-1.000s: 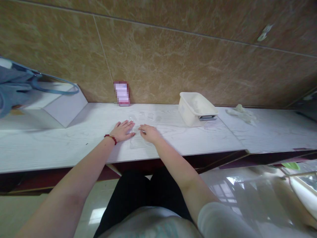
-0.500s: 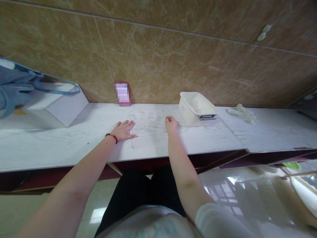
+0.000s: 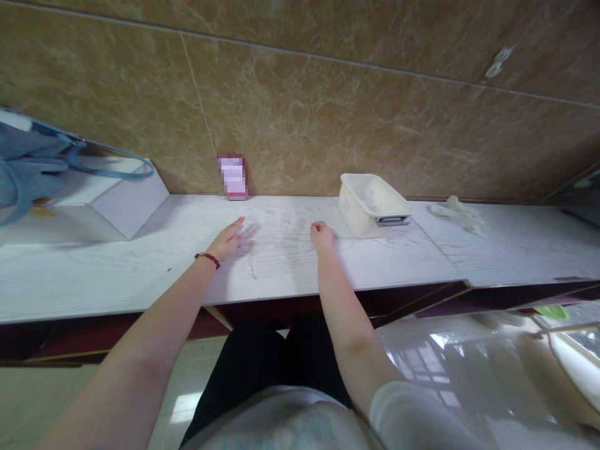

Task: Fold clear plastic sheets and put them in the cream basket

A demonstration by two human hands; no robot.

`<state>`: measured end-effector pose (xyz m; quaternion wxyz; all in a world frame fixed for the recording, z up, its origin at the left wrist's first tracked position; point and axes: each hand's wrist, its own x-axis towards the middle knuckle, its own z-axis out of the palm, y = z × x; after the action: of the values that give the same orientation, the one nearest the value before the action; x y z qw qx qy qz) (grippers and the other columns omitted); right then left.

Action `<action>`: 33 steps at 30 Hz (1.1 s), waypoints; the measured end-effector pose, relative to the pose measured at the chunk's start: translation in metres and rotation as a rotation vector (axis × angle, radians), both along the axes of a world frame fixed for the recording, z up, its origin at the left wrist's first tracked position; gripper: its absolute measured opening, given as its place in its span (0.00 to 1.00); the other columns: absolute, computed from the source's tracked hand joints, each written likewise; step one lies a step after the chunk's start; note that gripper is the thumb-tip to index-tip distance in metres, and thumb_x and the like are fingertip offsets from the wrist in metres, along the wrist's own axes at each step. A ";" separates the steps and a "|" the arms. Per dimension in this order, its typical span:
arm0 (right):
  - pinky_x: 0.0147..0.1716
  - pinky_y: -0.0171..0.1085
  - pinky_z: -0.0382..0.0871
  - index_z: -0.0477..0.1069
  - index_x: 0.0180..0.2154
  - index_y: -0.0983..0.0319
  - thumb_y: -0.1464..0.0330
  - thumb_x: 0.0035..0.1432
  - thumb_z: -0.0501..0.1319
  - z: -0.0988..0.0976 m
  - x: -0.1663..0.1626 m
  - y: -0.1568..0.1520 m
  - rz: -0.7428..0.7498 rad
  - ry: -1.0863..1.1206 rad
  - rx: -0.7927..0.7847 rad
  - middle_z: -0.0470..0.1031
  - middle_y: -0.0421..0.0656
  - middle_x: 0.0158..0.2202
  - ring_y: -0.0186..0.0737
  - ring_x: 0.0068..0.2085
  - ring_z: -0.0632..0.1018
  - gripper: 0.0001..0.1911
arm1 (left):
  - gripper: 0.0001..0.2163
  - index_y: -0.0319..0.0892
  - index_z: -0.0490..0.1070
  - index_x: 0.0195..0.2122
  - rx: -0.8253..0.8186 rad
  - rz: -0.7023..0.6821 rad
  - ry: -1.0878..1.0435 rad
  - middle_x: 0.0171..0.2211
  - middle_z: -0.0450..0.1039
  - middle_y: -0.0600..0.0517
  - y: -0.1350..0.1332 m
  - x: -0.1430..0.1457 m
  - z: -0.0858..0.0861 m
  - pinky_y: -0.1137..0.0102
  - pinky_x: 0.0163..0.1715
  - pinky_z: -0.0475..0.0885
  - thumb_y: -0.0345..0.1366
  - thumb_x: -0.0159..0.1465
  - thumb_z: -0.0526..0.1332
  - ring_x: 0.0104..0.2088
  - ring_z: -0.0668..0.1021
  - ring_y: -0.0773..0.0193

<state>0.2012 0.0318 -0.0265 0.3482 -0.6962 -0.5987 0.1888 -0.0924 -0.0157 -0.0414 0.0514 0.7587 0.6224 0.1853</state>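
Observation:
A clear, thin plastic sheet or bag (image 3: 276,253) lies flat on the white wood-grain countertop, barely visible except for its glints and creases. At its left edge is my left hand (image 3: 229,240), turned partly on its side with fingers stretched out and nothing gripped; a red bead bracelet (image 3: 209,257) circles that wrist. My right hand (image 3: 322,236) rests by the plastic's right side, fingers curled in. Whatever is inside those fingers, if anything, is hidden. Just right of it stands a cream plastic bin (image 3: 363,212) with a grey handle.
A phone-like pixelated device (image 3: 233,177) leans against the brown tiled wall. On the left, a white box (image 3: 117,203) stands with a blue bag (image 3: 30,162) on it. A crumpled whitish cloth or plastic piece (image 3: 459,215) lies right of the bin. The counter's front edge is close to my body.
My left hand has gone from lying flat with spread fingers to tilted on its side, shifted slightly left, with its fingers closer together. My right hand has barely moved.

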 end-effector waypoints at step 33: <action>0.45 0.35 0.61 0.68 0.38 0.62 0.70 0.55 0.51 0.017 -0.051 -0.059 0.418 -0.147 0.162 0.73 0.43 0.38 0.36 0.42 0.71 0.11 | 0.21 0.41 0.60 0.53 0.013 -0.025 -0.009 0.54 0.63 0.47 0.008 -0.002 -0.007 0.62 0.56 0.57 0.34 0.58 0.46 0.58 0.60 0.61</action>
<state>0.1503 -0.0272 -0.0093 0.3119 -0.5387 -0.7668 0.1569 -0.0944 -0.0080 -0.0485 0.0515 0.7658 0.6115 0.1921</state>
